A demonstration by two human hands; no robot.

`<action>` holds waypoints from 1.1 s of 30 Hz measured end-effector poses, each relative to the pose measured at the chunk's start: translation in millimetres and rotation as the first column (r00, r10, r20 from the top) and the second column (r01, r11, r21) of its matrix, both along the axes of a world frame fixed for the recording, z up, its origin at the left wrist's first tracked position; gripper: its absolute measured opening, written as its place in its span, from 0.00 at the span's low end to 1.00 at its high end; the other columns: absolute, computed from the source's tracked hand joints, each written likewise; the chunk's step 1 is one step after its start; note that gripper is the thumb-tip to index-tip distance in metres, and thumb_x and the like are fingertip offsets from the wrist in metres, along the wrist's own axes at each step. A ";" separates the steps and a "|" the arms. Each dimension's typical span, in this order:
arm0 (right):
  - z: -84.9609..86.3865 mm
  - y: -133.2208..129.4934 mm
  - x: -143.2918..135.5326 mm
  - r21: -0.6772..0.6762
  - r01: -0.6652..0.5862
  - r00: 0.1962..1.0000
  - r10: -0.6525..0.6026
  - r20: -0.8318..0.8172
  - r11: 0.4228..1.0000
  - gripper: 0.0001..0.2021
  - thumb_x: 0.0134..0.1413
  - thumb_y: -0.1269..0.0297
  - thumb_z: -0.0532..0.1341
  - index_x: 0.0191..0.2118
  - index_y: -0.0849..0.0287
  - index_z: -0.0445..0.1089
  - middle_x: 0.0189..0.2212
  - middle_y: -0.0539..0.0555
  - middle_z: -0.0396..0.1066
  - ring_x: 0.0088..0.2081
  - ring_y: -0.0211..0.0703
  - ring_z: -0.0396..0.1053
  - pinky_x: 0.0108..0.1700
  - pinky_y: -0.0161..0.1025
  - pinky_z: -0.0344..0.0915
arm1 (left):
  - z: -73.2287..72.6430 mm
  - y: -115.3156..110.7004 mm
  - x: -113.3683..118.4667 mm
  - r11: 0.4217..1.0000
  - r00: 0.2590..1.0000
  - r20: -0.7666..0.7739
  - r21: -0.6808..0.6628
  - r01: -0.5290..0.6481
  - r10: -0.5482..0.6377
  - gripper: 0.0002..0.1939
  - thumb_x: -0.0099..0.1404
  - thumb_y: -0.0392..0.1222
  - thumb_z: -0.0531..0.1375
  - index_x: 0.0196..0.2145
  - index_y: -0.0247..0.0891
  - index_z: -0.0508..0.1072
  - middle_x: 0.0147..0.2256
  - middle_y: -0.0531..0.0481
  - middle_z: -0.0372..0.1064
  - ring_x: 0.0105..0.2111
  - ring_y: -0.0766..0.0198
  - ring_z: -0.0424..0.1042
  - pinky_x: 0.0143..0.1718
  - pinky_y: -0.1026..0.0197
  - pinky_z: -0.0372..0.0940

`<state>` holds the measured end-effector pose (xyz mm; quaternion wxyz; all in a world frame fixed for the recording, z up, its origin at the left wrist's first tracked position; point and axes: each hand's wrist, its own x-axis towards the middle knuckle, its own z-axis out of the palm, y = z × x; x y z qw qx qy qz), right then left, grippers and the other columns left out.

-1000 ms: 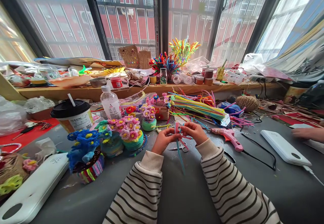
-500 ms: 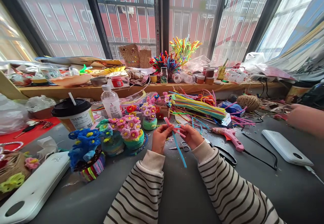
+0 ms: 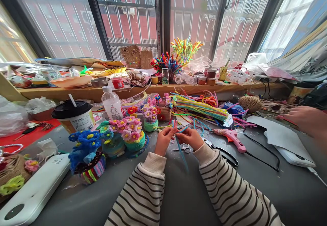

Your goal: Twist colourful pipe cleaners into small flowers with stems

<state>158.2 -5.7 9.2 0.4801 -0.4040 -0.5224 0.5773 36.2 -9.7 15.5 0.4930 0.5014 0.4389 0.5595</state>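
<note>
Centre of frame: left hand (image 3: 164, 141) and right hand (image 3: 192, 137) both pinch pink and blue fuzzy stems (image 3: 174, 123), scissors (image 3: 187, 149) lying on the bench (image 3: 184, 198) just below.

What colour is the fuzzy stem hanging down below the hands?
Light blue; the stem shows best in the head view, slightly blurred.

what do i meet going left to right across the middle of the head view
Black-lidded cup, clear plastic bottle, left hand pinching pipe cleaners, right hand, pink glue gun, white power bank.
</note>
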 end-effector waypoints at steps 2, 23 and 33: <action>1.1 -0.3 0.6 0.000 0.007 1.000 -0.007 0.017 1.000 0.13 0.28 0.57 0.64 0.20 0.62 0.65 0.15 0.47 0.65 0.17 0.34 0.64 0.22 0.35 0.64 | -1.3 0.9 -1.4 0.999 1.000 0.007 0.047 -0.027 0.027 0.11 0.45 0.46 0.58 0.24 0.36 0.71 0.23 0.53 0.65 0.23 0.70 0.61 0.23 0.70 0.57; 6.5 3.2 7.2 0.074 0.138 0.990 -0.139 0.006 0.988 0.14 0.29 0.55 0.62 0.18 0.63 0.65 0.12 0.45 0.61 0.15 0.30 0.58 0.20 0.31 0.58 | 3.5 -5.0 -2.1 0.973 0.970 -0.155 0.162 -0.163 0.189 0.11 0.47 0.47 0.57 0.20 0.36 0.65 0.18 0.56 0.60 0.20 0.72 0.59 0.22 0.70 0.55; 3.6 10.6 15.1 -0.003 0.313 0.940 -0.310 -0.146 0.950 0.14 0.28 0.55 0.63 0.17 0.63 0.64 0.12 0.46 0.62 0.15 0.30 0.59 0.20 0.30 0.58 | -0.5 -6.0 5.1 0.993 0.982 -0.148 -0.017 0.114 -0.115 0.10 0.48 0.46 0.56 0.20 0.36 0.70 0.18 0.53 0.65 0.19 0.70 0.62 0.21 0.69 0.55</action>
